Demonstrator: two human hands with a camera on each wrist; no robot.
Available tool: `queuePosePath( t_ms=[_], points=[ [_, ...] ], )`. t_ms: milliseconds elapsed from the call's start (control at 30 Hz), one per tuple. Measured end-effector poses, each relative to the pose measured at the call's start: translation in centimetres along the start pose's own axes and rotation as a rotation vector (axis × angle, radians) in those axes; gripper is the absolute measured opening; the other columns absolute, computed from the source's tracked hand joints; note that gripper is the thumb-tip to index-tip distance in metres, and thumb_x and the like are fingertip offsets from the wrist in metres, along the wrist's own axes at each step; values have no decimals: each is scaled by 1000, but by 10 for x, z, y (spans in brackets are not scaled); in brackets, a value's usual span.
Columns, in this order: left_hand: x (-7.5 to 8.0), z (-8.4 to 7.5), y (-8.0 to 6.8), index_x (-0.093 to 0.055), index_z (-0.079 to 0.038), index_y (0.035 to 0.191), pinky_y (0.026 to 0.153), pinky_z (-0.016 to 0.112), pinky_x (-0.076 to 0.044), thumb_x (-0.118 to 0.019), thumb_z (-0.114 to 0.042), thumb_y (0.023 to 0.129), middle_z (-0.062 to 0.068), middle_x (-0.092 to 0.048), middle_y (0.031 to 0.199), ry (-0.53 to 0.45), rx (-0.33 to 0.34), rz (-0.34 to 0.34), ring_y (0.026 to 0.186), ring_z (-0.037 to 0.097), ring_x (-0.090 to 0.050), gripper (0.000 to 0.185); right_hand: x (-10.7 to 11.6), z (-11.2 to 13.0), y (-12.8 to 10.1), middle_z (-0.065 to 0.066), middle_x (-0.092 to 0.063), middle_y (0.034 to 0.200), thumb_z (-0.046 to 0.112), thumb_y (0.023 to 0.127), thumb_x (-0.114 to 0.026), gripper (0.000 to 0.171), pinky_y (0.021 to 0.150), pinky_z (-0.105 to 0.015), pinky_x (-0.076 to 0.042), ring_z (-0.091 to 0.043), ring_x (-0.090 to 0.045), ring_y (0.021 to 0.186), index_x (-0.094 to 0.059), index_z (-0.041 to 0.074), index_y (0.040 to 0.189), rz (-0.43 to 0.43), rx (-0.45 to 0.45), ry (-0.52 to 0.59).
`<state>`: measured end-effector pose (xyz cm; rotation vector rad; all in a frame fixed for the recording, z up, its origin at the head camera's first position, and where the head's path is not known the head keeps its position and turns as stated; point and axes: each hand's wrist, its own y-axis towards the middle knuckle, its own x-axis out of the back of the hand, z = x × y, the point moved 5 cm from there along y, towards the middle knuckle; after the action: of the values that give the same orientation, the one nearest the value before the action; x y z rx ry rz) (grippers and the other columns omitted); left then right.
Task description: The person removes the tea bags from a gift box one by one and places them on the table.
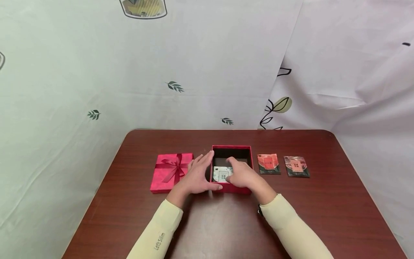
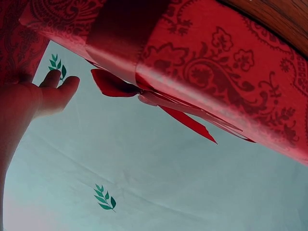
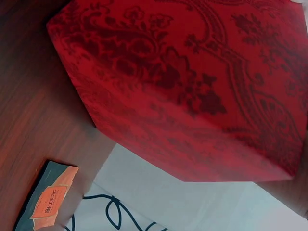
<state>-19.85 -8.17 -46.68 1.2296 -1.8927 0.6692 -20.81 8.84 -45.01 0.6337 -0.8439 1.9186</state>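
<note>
In the head view an open red gift box (image 1: 231,188) with a dark inside stands mid-table. My left hand (image 1: 198,176) lies against its left wall, fingers extended and thumb along the front edge. My right hand (image 1: 242,174) reaches over the box, thumb and forefinger spread apart. Its thumb tip is over a flat white packet (image 1: 218,174) with a printed label, which lies in the box's near left part. The right hand hides the packet's right end. Both wrist views show patterned red box sides, and the left wrist view shows some left fingers (image 2: 65,94).
A red lid (image 1: 160,182) with a ribbon bow (image 1: 174,167) lies left of the box, close to my left hand. Two dark packets with orange-red labels, one nearer (image 1: 268,163) and one farther right (image 1: 296,166), lie on the brown table (image 1: 213,230). Printed cloth hangs behind.
</note>
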Motion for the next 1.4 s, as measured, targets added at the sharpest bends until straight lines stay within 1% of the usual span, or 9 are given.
queuePosePath(
  t_ms=[133,367,533,733,867,1000,1233,1400],
  points=[
    [0,0,0,-16,-20,162,112,62,-12,-86,-53,68,-1,-23,163,1,0,0,145,32,-19,122,-3,0,1,-14,-61,123,15,86,-78,65,92,-54,-49,-29,-58,103,-48,6,142,5,-24,-6],
    [0,-1,-1,-15,-18,162,111,64,-13,-86,-53,68,2,-24,163,0,-11,-3,145,35,-20,123,-2,3,1,-16,-59,122,15,83,-81,62,91,-56,-48,-30,-53,106,-54,7,138,-27,-4,-35],
    [0,0,0,-15,-18,162,111,63,-13,-85,-54,68,1,-23,164,4,-11,1,145,34,-19,123,-3,3,4,-15,-56,117,15,79,-84,59,87,-51,-50,-28,-51,104,-58,8,132,-29,10,-33],
    [-1,2,0,-15,-19,162,112,63,-12,-85,-54,68,-1,-21,164,12,-7,-1,145,33,-20,123,-6,2,11,-10,-60,109,9,78,-84,48,84,-45,-50,-26,-53,99,-64,8,121,22,38,-12],
    [-1,3,1,-16,-19,162,112,63,-11,-85,-54,68,-2,-20,164,5,-7,-2,145,32,-20,122,-7,3,14,-9,-61,104,4,78,-82,44,79,-40,-52,-24,-55,93,-65,7,118,64,40,9],
    [-1,3,1,-15,-19,162,112,63,-11,-85,-54,68,-1,-20,164,6,-5,1,145,33,-19,123,-9,3,15,-9,-61,102,1,77,-81,43,76,-37,-52,-24,-55,89,-66,7,117,73,29,15],
    [-2,3,1,-15,-18,162,112,63,-12,-84,-56,69,0,-21,164,16,-12,-1,145,34,-20,122,-9,6,18,-9,-63,99,-2,76,-82,44,71,-35,-54,-23,-58,83,-67,4,116,24,61,78],
    [-2,3,1,-13,-18,162,112,63,-11,-84,-57,69,1,-20,164,18,-7,7,146,36,-19,123,-5,8,17,-9,-63,103,-2,77,-82,43,73,-36,-55,-24,-58,86,-66,5,116,-45,81,104]
  ],
)
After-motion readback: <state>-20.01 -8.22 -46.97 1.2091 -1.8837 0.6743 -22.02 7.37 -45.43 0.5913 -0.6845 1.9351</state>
